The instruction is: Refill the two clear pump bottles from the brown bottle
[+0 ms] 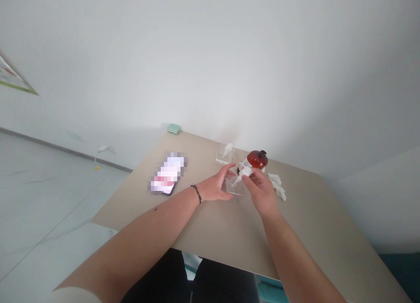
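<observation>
My left hand [218,185] grips a clear square plastic box [236,189] by its left side, thumb at the near edge and fingers at the far edge. Pinched in my right hand [262,190] is a small white piece with a bulb-like end and a narrow translucent tip [243,171]; the tip points down over the box. A brown bottle [257,159] with a dark neck stands just behind my right hand, its white label partly covered. Farther back, a second clear square box [222,156] bears a similar white piece [227,150].
Crumpled white tissue [277,186] lies right of my right hand. A lit phone [168,174], its screen blurred, rests on the left of the beige table [210,233]. At the back left corner sits a small green case [173,128]. A white wall [210,66] rises behind the table.
</observation>
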`<state>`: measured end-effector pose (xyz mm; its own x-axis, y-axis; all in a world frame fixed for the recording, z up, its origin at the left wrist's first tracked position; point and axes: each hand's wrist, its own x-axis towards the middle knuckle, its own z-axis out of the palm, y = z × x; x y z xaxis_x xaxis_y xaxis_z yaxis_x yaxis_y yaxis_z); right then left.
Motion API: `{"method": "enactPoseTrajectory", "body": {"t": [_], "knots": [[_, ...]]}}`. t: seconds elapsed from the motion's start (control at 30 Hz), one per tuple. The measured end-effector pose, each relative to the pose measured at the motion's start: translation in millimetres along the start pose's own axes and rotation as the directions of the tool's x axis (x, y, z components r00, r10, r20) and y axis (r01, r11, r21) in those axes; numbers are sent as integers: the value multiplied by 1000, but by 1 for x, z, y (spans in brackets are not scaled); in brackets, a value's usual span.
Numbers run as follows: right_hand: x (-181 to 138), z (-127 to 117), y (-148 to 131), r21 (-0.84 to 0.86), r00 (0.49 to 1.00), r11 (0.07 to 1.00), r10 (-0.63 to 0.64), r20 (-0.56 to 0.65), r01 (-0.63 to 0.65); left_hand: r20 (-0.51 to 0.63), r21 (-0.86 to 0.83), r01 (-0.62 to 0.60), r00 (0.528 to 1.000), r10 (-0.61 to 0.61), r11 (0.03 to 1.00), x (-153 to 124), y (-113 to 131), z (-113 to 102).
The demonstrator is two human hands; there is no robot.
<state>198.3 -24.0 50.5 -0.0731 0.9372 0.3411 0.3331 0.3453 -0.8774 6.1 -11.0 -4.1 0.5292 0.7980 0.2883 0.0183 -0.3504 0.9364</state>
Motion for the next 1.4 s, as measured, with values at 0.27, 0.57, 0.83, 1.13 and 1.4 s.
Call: {"method": "enactPoseTrajectory", "body": {"t": [0.27, 0.57, 0.83, 1.13, 1.4], "knots": [[-10, -1, -1, 26, 997, 999, 41, -67, -40, 9, -4, 31, 999, -31, 1000, 0, 4, -1], [-6, -24, -12, 429, 969, 899, 175, -176, -85, 8, 13, 29, 1000, -29, 999, 0, 1, 0], [-11, -40, -14, 617, 976, 771, 218, -23, -158, 18, -3, 39, 999, -39, 999, 0, -8, 1], [-13, -63, 3, 644, 977, 741, 207, 52, -191, 11, -47, 54, 999, -54, 997, -1, -12, 1], [10, -117, 30, 759, 944, 648, 206, -259, 67, 35, -121, 85, 996, -82, 989, -4, -12, 1]]}}
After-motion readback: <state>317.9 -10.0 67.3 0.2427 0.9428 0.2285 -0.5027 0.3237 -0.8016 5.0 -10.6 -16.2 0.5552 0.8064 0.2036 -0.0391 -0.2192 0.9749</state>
